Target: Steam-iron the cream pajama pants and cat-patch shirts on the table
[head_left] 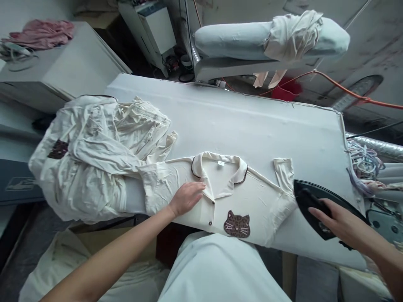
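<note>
A cream short-sleeved shirt (255, 197) lies spread face up along the near edge of the padded ironing table (226, 121). It has a dark-piped collar, dark buttons and a leopard-print cat-face patch (237, 224) low on its front. My left hand (188, 197) rests flat on the shirt beside the collar, its fingers stretched out. With fingers wrapped round the handle, my right hand (335, 218) holds a black iron (310, 197). The iron's tip is at the cuff of the sleeve on the right; whether its sole touches the table is hard to see.
A heap of crumpled cream garments (94, 147) covers the table's left end. Behind the table stands a padded sleeve arm (233, 40) with a cloth draped over it. An orange cord (346, 92) crosses the back right. Tangled strips (365, 161) hang off the right end.
</note>
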### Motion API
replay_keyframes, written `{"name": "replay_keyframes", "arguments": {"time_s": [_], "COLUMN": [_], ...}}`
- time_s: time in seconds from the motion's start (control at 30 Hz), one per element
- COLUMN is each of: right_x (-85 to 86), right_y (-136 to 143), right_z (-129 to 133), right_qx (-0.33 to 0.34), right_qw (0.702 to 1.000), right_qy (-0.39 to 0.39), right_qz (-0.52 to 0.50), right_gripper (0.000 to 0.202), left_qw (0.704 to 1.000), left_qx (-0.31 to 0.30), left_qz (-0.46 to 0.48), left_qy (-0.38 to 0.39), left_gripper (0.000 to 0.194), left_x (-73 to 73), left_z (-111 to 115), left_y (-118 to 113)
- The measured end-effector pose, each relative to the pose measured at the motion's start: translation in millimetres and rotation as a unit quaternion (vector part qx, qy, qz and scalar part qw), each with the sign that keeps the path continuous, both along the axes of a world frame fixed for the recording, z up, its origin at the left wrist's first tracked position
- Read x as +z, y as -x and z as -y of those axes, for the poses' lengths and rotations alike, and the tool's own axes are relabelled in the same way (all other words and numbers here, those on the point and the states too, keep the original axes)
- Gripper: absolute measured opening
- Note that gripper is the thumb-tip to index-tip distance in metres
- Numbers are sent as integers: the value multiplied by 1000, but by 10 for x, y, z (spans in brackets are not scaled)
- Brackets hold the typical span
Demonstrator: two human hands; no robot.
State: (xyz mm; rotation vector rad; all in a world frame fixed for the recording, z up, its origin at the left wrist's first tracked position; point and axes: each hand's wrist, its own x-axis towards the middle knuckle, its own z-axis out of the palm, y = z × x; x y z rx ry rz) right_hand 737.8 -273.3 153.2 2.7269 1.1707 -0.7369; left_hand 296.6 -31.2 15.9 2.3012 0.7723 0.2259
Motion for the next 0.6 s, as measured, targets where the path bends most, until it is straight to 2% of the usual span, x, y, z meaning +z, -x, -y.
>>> {"name": "replay_keyframes", "arguments": {"time_s": [0.07, 0.13, 0.23, 0.3, 0.33, 0.37, 0.43, 0.53, 0.6], "right_x": [107, 95, -133, -334, -420, -487, -554, -525, -483], "right_y": [587, 1204, 2017, 2360, 2448, 2477, 2370, 1889, 1459], "right_z": [-388, -842, -1465, -1703, -1745, -1738, -1611, -1368, -1322], "right_qx": [56, 125, 226, 269, 278, 279, 255, 181, 112], "right_qw": [994, 983, 962, 948, 944, 944, 954, 979, 991], "right_qy": [43, 43, 4, 11, 21, 29, 24, -11, -21], "right_qz": [-85, -125, -155, -171, -174, -173, -153, -96, -65], "right_gripper": [42, 41, 40, 39, 38, 38, 38, 42, 48], "left_qw": [994, 982, 947, 908, 897, 895, 912, 939, 952], "left_qx": [79, 124, 131, 122, 115, 105, 89, 59, 27], "left_qz": [-1, -3, -14, -48, -66, -78, -86, -87, -82], "left_qy": [79, 142, 292, 397, 422, 426, 392, 328, 292], "left_gripper": [35, 29, 26, 30, 33, 34, 26, 9, 10], "left_x": [157, 300, 420, 419, 396, 359, 260, 100, 31], "left_z": [-198, -415, -702, -824, -864, -897, -954, -1058, -1138], "left_y": [-189, -518, -1217, -1703, -1915, -2095, -2349, -2488, -2465]}}
